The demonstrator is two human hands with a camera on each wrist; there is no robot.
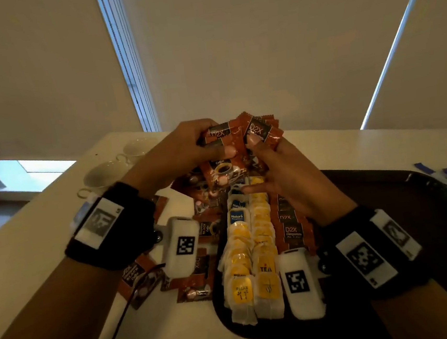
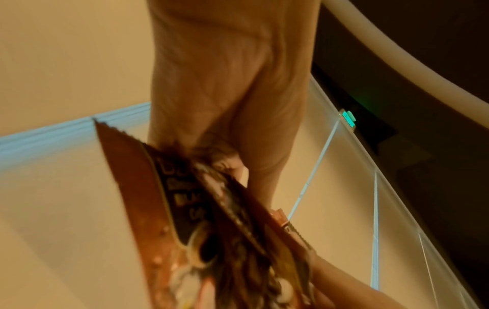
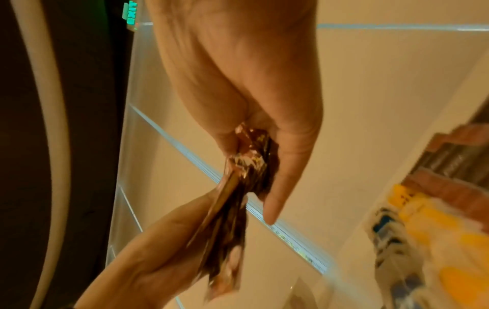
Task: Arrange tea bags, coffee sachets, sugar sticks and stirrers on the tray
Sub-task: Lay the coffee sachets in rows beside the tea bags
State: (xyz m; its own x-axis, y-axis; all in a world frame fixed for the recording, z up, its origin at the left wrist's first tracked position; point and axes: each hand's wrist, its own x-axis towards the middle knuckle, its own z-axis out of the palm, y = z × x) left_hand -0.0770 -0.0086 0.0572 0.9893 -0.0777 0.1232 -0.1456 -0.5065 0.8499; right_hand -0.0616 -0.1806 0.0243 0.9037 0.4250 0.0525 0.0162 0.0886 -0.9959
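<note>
Pale worktop (image 1: 351, 148), carrying a dark tray (image 1: 387, 235) with bare floor across its right half and its left rim near loose sachets (image 1: 142, 275). On the tray, two rows of yellow tea bags (image 1: 252, 248) beside a column of brown coffee sachets (image 1: 290, 223) just right of them. Above the tray's far edge, left hand (image 1: 177, 154) and right hand (image 1: 291, 179) both pinching one fanned bunch of coffee sachets (image 1: 231, 152), thumbs pressed on its front, fingers behind.

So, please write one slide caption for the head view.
Both hands hold coffee sachets above the tray.
</note>
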